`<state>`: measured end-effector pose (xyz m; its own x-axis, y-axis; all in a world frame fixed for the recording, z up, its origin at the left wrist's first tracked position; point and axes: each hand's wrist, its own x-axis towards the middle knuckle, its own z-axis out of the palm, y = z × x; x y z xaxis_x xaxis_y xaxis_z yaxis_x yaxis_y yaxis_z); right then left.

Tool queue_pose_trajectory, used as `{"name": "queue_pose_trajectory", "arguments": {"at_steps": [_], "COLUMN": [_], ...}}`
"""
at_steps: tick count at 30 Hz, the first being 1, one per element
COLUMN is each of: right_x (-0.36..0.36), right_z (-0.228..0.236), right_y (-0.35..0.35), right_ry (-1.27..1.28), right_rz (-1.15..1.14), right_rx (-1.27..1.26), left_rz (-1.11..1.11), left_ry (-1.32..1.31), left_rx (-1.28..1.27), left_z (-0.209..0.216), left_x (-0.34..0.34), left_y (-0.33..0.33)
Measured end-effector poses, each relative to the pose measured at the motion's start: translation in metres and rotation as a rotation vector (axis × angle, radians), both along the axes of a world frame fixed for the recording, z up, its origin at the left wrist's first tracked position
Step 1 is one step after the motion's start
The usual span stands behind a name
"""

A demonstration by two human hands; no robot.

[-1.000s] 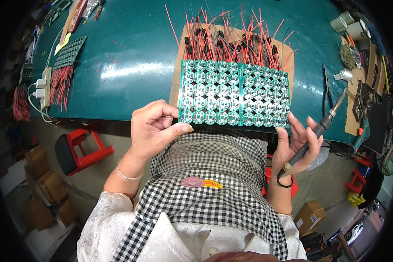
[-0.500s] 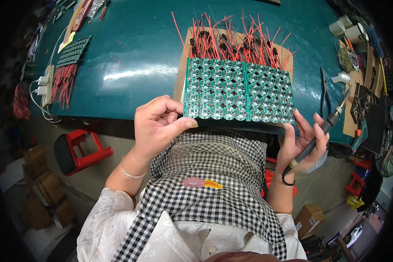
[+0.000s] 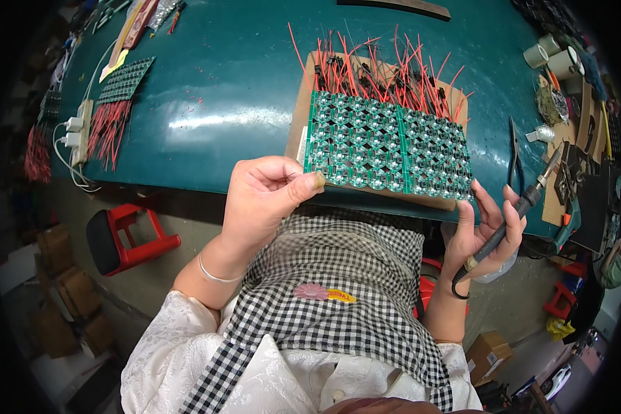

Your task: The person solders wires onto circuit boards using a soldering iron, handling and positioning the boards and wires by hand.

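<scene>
A green circuit board panel (image 3: 366,141) made of many small round boards is held up near the table's front edge. Red and black wires (image 3: 386,79) stick out along its far side. My left hand (image 3: 269,196) pinches the panel's near left corner between thumb and fingers. At the near right corner, my right hand (image 3: 486,231) grips the panel with thumb and index finger. Lying across that same hand is a soldering iron (image 3: 497,238), its tip pointing up and to the right. Under the panel lies a brown board (image 3: 300,121), mostly hidden.
Pliers (image 3: 515,155) and solder spools (image 3: 564,62) lie on the green table (image 3: 207,90) at right. At left are a power strip (image 3: 83,134) and another wired panel (image 3: 125,81). A red stool (image 3: 131,234) stands below, left.
Both hands and the panel have shifted slightly right in the picture. The panel's right end has dipped a little toward me. The soldering iron stays in my right hand.
</scene>
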<state>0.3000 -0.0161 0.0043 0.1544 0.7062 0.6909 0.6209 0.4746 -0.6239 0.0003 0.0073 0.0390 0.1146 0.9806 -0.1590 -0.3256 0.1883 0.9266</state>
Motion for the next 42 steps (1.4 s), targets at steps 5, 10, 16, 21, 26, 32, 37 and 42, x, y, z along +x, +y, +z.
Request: {"name": "queue_pose_trajectory", "arguments": {"at_steps": [5, 10, 16, 21, 26, 32, 37, 42], "right_x": [0.002, -0.019, -0.035, -0.041, -0.052, -0.069, -0.058, -0.03], "right_z": [0.006, 0.026, 0.049, 0.078, 0.105, 0.065, 0.028, 0.002], "right_y": [0.001, 0.016, 0.053, 0.068, 0.067, 0.045, 0.034, 0.008], "right_ry": [-0.098, -0.219, -0.255, 0.136, 0.835, 1.074, 0.834, 0.354], "right_rz": [-0.015, 0.222, 0.324, 0.251, 0.424, 0.375, 0.19, 0.059], "right_rx": [0.004, 0.074, 0.155, 0.184, -0.047, -0.267, -0.34, -0.394], "left_rz": [-0.064, -0.076, -0.094, -0.025, 0.071, 0.052, 0.075, -0.051], "left_ry": [-0.136, -0.199, -0.204, 0.354, 0.68, 0.846, 0.917, 0.904], "left_rx": [-0.16, -0.174, 0.007, 0.536, 0.971, 1.059, 0.939, 0.86], "left_z": [0.002, 0.009, 0.021, 0.036, 0.047, 0.05, 0.01, -0.001], "left_x": [0.001, 0.011, 0.027, 0.037, 0.049, 0.059, 0.076, 0.087], "left_y": [0.005, 0.011, 0.015, 0.01, 0.007, 0.006, 0.032, 0.044]}}
